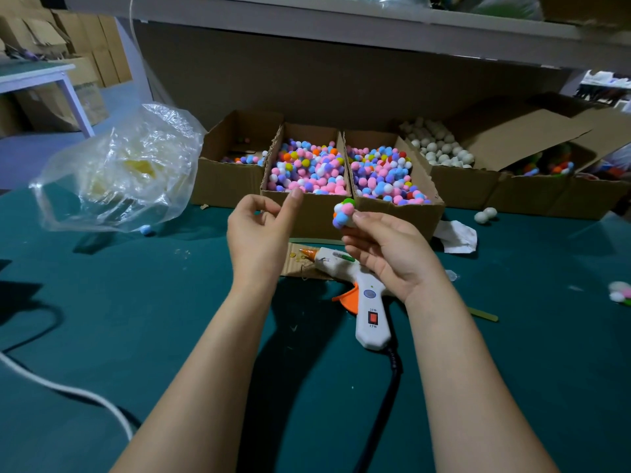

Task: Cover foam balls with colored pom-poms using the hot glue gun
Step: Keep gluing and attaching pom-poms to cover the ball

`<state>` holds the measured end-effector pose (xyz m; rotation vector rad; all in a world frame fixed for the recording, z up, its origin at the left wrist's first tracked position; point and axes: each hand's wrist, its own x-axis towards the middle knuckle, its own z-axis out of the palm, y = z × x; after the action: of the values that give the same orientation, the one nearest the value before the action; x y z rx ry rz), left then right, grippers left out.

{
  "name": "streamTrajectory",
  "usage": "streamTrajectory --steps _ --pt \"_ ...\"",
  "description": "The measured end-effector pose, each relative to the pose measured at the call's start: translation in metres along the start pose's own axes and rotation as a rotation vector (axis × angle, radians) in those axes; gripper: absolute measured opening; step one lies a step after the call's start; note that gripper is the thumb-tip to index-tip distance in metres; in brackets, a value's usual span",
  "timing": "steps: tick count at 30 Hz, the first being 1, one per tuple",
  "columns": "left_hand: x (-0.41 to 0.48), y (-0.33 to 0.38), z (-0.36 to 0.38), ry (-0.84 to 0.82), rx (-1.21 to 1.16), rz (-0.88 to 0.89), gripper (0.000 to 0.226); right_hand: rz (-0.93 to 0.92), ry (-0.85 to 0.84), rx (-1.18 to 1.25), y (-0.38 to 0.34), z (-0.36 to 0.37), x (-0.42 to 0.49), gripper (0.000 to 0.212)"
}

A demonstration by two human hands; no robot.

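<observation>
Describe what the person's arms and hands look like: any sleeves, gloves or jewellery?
The left hand and right hand are bare: no gloves or rings visible. Both forearms are uncovered down to the frame's edge, with no sleeve, watch or wristband in view.

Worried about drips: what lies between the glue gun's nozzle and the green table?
A flat cardboard scrap lies under the glue gun nozzle, on the table, as seen in the head view.

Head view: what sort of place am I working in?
Likely a craft workshop or small production stockroom: open cardboard boxes of mixed coloured pom-poms, a cardboard box of plain white foam balls, stacked brown cartons behind.
</observation>
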<state>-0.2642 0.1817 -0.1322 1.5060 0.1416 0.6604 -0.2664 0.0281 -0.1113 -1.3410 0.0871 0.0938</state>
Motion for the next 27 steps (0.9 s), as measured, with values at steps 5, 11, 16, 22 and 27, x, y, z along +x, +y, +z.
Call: streamTrajectory --steps 5,11,16,22,27 --pt "-0.006 0.006 0.003 -0.477 0.206 0.160 0.033 -0.023 0.020 -0.209 -0.001 -0.006 0.001 0.012" --pt "-0.010 0.006 0.005 -0.630 0.269 0.210 0.033 0.004 -0.027 -0.291 -0.006 -0.008 -0.004 0.019" --pt "0.005 0.004 -0.003 -0.253 -0.086 -0.141 0.027 -0.044 0.165 -0.833 -0.015 -0.015 -0.020 0.033" --pt "0.021 -0.008 -0.012 -0.070 -0.221 -0.608 0.013 0.135 0.048 -1.522 0.005 -0.008 -0.048 0.054" --pt "0.019 -0.011 -0.010 -0.076 -0.144 -0.668 0.013 0.131 0.120 -1.346 0.016 -0.013 -0.048 0.043"
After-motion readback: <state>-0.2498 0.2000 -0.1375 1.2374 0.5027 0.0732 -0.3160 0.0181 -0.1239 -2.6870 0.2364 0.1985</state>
